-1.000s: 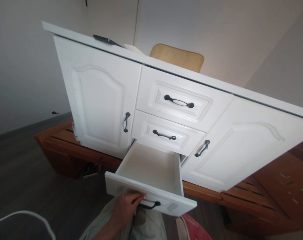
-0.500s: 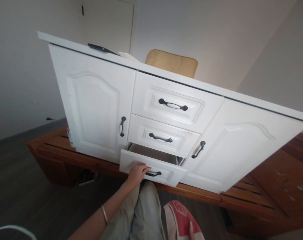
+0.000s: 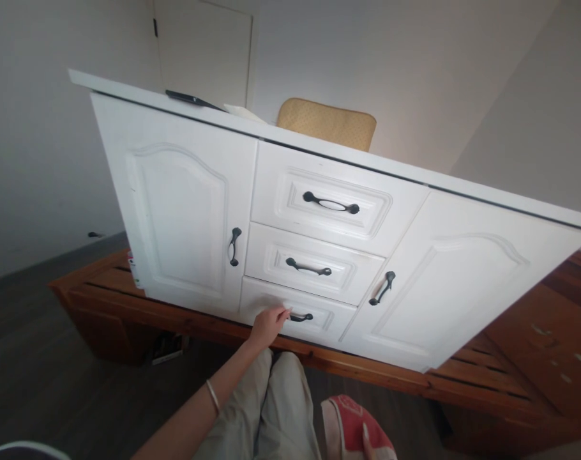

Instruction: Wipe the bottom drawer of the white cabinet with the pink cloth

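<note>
The left hand [image 3: 266, 324] is stretched out to the bottom drawer [image 3: 297, 313] of a white sideboard [image 3: 185, 204], low in the middle of the frame. Its fingers [image 3: 281, 313] lie loosely spread and flat against the drawer front, touching it just left of the dark handle [image 3: 301, 317] without curling round it; they hold nothing. The drawer sits flush with the cabinet front (no gap shows around it). A thin bracelet [image 3: 212, 396] circles the forearm.

At the bottom edge, right of centre, only a fingertip of the right hand [image 3: 366, 441] shows, resting on a red cloth [image 3: 350, 421]; I cannot tell how its fingers are set.

The sideboard stands on a brown slatted wooden frame [image 3: 486, 377], and a tan cushion [image 3: 326, 122] shows behind its top.
</note>
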Demonstrator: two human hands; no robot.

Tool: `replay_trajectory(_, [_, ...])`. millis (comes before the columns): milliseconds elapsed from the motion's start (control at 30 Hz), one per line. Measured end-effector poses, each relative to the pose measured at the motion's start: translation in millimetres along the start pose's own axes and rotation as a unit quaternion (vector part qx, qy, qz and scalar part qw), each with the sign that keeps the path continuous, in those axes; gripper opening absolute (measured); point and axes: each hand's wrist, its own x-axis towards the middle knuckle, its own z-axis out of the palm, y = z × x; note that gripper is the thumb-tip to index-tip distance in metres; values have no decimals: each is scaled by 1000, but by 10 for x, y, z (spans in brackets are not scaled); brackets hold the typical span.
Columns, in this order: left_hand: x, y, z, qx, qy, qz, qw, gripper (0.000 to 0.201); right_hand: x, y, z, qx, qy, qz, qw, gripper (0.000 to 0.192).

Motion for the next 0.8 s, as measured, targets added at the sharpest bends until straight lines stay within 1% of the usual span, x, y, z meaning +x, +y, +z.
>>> replay_trajectory(67, [-232,-64,28,-13,16,5,1000,53,131,77,65,28,31,17,999,44])
replay_trajectory(100, [-350,-121,63,-19,21,5,1000,55,222,103,93,58,64,30,996,47])
replay_trajectory(167, [-569,-272,170,-18,14,-6,1000,55,470,99,133,136,164,53,976,60])
replay_trajectory(233, [-748,-445,311,12,-21,-35,999,54,792,-7,167,185,257,51,947,74])
replay_trajectory(267, [-822,-524,386,36,-47,-51,997,52,967,-101,190,176,279,40,943,78])
replay_trajectory(300, [-886,-591,459,60,-72,-63,994,50,1140,-217,225,138,278,23,950,79])
replay_trajectory(367, [-984,-674,583,98,-113,-77,986,45,1443,-487,349,30,229,-23,973,75])
replay_trajectory(400, [-1018,-689,629,108,-124,-80,983,44,1558,-622,446,-23,199,-52,978,72])
replay_trajectory(433, [-1041,-689,663,113,-130,-79,982,44,1644,-748,567,-62,177,-82,979,67])
replay_trajectory(500, [-1057,-658,694,112,-134,-79,981,44,1726,-950,875,-89,162,-133,974,52])
replay_trajectory(567, [-1045,-612,691,110,-138,-80,981,44,1709,-1090,1246,-78,153,-165,971,38])
replay_trajectory(633, [-1024,-573,676,110,-141,-81,981,43,1636,-1202,1639,-71,109,-201,971,31])
replay_trajectory(700, [-1008,-545,661,112,-143,-82,980,42,1545,-1322,2023,-95,43,-248,963,33])
replay_trajectory(800, [-1008,-526,640,110,-151,-87,979,41,1421,-1519,2530,-140,-41,-306,941,39])
